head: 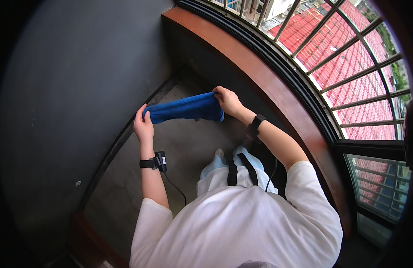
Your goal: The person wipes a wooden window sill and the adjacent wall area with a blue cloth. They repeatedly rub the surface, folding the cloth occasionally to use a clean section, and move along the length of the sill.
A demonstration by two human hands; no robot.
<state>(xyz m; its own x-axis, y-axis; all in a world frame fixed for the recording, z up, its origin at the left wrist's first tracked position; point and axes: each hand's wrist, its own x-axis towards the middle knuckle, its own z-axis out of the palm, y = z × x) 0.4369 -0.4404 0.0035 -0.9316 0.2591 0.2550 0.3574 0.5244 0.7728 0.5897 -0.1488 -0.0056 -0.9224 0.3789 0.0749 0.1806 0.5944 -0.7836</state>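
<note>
A folded blue cloth (186,108) stretches between my two hands, held up in front of me over the floor. My left hand (144,125) pinches its left end, with the thumb towards me and the fingers behind. At the opposite end, my right hand (228,100) grips the upper corner, and the lower right corner hangs loose below it. The cloth's upper edge is drawn nearly straight and rises to the right. Its lower edge sags unevenly. Part of the fingers of each hand is hidden by the fabric.
A dark wall (82,83) stands close on the left. A reddish-brown window sill (246,73) curves along the right, beside metal window bars (313,57). Cables run from the devices strapped to my left wrist (158,161) and right wrist (256,129). Grey floor (126,181) lies below.
</note>
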